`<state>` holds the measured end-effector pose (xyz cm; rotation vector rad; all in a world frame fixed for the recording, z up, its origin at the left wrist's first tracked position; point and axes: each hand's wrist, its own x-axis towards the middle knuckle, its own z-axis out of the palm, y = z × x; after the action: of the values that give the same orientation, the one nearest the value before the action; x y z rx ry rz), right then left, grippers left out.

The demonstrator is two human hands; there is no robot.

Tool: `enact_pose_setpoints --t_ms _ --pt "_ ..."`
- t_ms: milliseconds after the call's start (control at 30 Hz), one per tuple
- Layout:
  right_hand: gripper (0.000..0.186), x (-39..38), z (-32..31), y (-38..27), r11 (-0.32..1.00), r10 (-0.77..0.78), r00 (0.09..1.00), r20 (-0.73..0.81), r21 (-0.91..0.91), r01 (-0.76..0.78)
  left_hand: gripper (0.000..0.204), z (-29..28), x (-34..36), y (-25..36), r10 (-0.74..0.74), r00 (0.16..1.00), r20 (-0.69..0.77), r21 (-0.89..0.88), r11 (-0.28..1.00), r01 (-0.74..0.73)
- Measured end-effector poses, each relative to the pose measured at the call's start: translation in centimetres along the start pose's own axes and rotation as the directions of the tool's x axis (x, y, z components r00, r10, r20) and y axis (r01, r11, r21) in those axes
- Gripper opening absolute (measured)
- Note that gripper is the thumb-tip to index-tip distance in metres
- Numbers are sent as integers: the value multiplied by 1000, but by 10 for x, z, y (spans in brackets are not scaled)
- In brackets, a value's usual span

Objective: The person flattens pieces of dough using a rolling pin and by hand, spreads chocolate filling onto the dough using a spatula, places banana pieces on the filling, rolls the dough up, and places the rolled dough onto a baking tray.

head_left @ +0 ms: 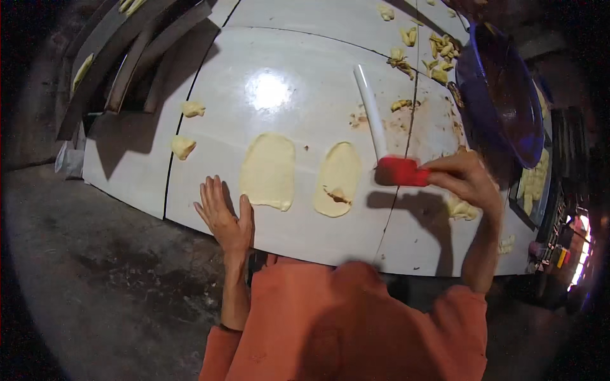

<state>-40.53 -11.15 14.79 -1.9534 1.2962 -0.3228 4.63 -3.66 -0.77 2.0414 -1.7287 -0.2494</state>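
A red scraper (399, 171), blurred and dark at its left end, is pinched in my right hand (467, 179) above the table. It overlaps the lower end of a white rod (370, 105) lying there. My left hand (223, 216) rests with fingers spread on the tabletop, its thumb beside a flat, pale sheet of dough (268, 168). Between my hands is a second, narrower dough sheet (337, 171), with a small brown dab of filling (338, 194) near its lower end.
Two dough lumps (183, 147) sit on the white table (216, 82) at left, near dark metal trays (133, 57). A large purple basin (502, 95) stands at right. Dough scraps (443, 49) and brown smears lie beside it. More dough (462, 208) sits below my right hand.
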Motion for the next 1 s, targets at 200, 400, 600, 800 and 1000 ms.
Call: enact_pose_setpoints --t_ms 200,400,600,800,1000 --pt "21 24 104 -37 904 -9 1000 -5 -427 6 68 -7 -6 -4 -4 1000 4 0 1000 4" --pt "22 7 106 -39 835 -118 978 -170 -550 5 68 -5 -7 -5 -3 1000 17 -16 1000 3" --pt "22 -7 113 -48 886 -12 965 -262 -450 -111 68 -4 -6 -7 15 1000 5 -26 1000 -15" --pt "27 -4 98 -27 974 219 925 -311 119 -190 68 -6 -2 -2 17 1000 18 53 998 -18" --pt "34 -39 5 14 820 497 760 -418 514 -253 67 -5 -3 2 16 998 60 39 999 -18"
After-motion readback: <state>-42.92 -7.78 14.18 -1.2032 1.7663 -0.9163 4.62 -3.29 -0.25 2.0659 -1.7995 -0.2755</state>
